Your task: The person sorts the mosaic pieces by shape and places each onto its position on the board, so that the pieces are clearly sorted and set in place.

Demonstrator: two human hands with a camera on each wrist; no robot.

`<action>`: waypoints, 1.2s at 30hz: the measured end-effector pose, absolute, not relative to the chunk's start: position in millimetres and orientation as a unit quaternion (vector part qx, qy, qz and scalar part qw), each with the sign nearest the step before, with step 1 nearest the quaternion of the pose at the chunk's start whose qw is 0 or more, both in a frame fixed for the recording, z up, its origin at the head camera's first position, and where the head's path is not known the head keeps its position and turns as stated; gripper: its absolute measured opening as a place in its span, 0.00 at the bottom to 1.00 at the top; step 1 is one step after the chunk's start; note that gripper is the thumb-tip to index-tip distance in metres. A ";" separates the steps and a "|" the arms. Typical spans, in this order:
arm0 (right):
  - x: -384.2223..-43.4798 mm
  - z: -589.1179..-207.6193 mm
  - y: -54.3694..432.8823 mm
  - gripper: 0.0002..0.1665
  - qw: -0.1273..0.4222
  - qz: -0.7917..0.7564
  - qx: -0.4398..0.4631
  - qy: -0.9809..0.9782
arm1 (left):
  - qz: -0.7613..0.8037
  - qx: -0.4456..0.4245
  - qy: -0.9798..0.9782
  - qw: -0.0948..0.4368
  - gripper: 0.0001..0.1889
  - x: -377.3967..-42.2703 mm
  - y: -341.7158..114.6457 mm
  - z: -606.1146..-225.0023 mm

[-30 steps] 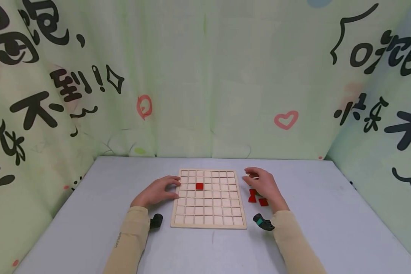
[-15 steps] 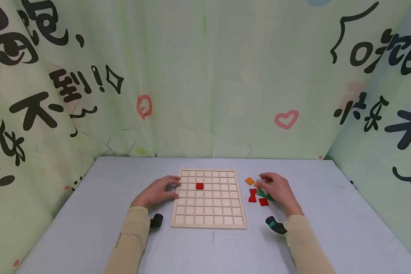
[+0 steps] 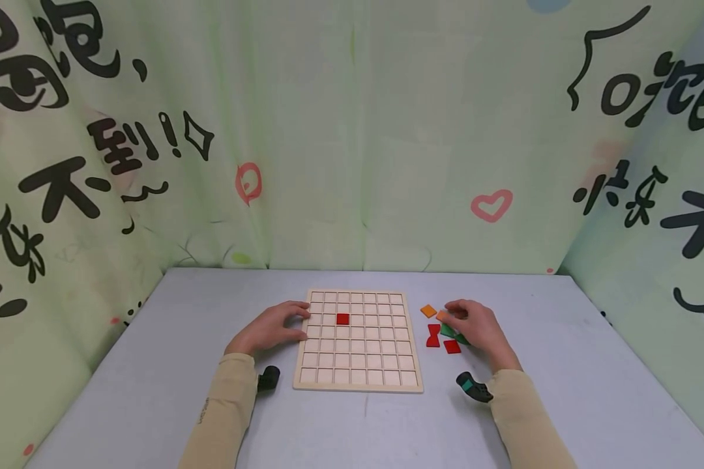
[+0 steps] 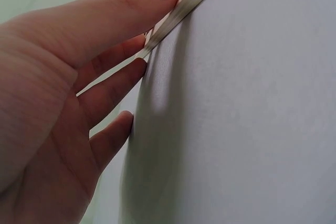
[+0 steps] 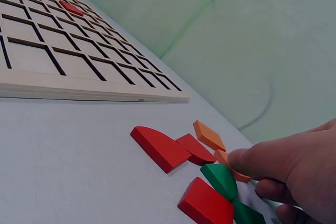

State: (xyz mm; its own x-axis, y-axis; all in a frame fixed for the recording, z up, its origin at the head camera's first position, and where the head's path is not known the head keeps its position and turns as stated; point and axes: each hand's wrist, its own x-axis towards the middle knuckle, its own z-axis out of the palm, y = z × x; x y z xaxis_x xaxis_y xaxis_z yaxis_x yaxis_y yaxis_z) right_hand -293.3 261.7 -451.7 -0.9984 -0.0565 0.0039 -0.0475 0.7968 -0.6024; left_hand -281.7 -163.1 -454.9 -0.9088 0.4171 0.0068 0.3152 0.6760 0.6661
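In the head view a pale wooden grid board (image 3: 358, 388) lies on the table, with a red square tile (image 3: 343, 319) in one of its cells. My left hand (image 3: 272, 327) rests at the board's left edge, thumb and fingers spread and touching the frame. To the right of the board, my right hand (image 3: 475, 326) pinches an orange tile (image 5: 226, 162) beside the loose pieces. The right wrist view shows the thumb on that tile; the other fingertips are partly hidden. Around it lie another orange tile (image 5: 209, 136), two curved red pieces (image 5: 160, 148), two green pieces (image 5: 220, 181) and a red block (image 5: 207, 203).
The white table (image 3: 360, 430) reaches back to a pale green printed curtain (image 3: 364, 130), which also hangs on both sides. Dark devices are strapped at the left wrist (image 3: 268, 378) and the right wrist (image 3: 474, 387).
My right hand has moved right and slightly nearer, from above the loose pieces to one orange tile, uncovering the other orange tile and the green pieces. The left hand has stayed put.
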 end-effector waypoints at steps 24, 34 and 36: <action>-296.1 -455.1 258.8 0.21 -0.016 -0.321 -0.011 0.947 | 0.353 0.197 0.912 0.075 0.21 -281.8 -162.3 -454.5; -297.7 -458.3 259.8 0.22 -0.019 -0.318 -0.007 0.948 | 0.353 0.196 0.912 0.075 0.21 -282.4 -162.6 -454.9; -297.8 -459.0 260.2 0.23 -0.018 -0.318 -0.005 0.948 | 0.351 0.198 0.912 0.075 0.21 -282.4 -162.5 -454.8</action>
